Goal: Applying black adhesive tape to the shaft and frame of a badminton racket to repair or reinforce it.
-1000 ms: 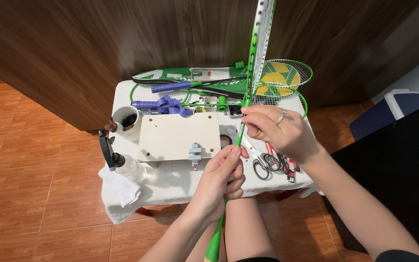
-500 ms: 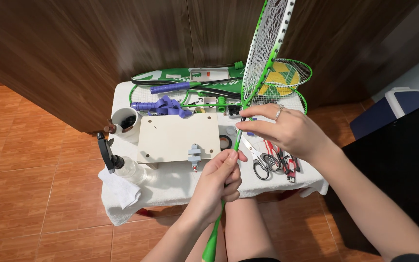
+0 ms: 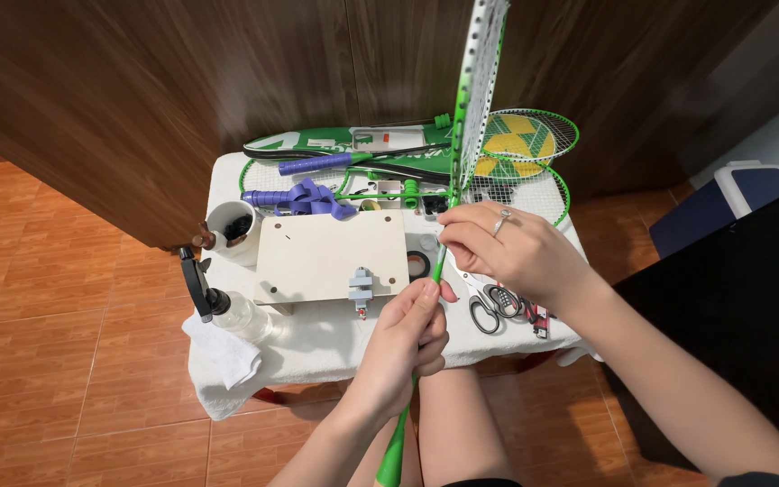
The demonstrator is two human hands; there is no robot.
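Racket (image 3: 471, 108) held upright over a small cloth-covered table (image 3: 317, 338), its shaft gripped by both hands. The left hand (image 3: 407, 338) is closed around the lower shaft just above the green handle, while the right hand (image 3: 511, 252) is clamped on the shaft higher up, a ring visible on one finger. Compared with the views of a second and half a second before, the head has been turned about the shaft: it was seen edge-on, then with its strings partly facing the camera, and is now seen nearly edge-on again, so the frame appears to be under rotation between the fingers for inspection. Both grips are kept at much the same places. On the table, a wooden board (image 3: 331, 257) with a small clamp (image 3: 361, 290), scissors (image 3: 489, 307), a cup (image 3: 230, 230), purple grip tape (image 3: 304, 197) and further rackets (image 3: 525, 144) are shown lying beside one another.
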